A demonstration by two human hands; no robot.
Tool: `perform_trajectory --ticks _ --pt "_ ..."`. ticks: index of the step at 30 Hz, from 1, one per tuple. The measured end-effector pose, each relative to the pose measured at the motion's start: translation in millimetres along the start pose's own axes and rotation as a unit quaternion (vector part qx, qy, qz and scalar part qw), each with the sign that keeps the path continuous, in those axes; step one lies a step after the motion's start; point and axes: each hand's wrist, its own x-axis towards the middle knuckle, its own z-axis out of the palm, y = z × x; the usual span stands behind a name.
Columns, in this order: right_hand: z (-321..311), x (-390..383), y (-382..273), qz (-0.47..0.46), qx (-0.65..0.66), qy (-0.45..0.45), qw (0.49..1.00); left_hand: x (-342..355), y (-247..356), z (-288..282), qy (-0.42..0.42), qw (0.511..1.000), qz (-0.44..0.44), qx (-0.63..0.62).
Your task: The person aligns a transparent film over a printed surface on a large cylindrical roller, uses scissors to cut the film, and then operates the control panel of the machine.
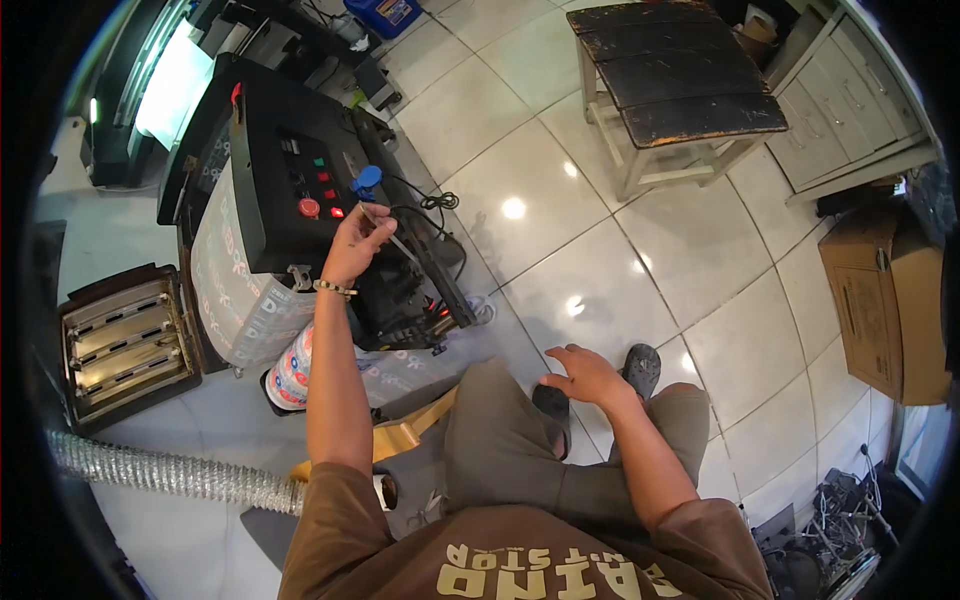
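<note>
My left hand (358, 245) is raised at the side of a black machine (290, 170). Its fingers are closed on a thin pale rod (403, 247), whose exact kind I cannot make out; it slants down to the right over the machine's dark rail. Just beyond the fingertips is a blue knob-like part (368, 180). Beside the hand, the machine's panel carries a round red button (308, 208) and several smaller lit red and green ones. My right hand (585, 375) hovers near my right knee, fingers apart, holding nothing.
Below the panel hang grey printed film (235, 270) and a printed roll (290, 375). A heater-like tray (130, 345) and silver flexible duct (170, 470) lie left. A worn black-topped stool (680, 80) stands on the tiles, with a cardboard box (865, 300) and drawers (845, 105) to the right.
</note>
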Motion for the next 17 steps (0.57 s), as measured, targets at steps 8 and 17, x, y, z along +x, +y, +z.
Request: perform_trajectory --ticks 8,17 --pt "0.7 -22.1 30.9 0.034 0.062 -0.021 0.997 4.7 -6.5 -11.9 0.018 0.999 -0.007 0.039" --pt "-69.5 -121.2 -9.3 0.113 0.074 -0.125 0.983 -165.6 68.0 -39.8 0.155 0.982 -0.064 0.092"
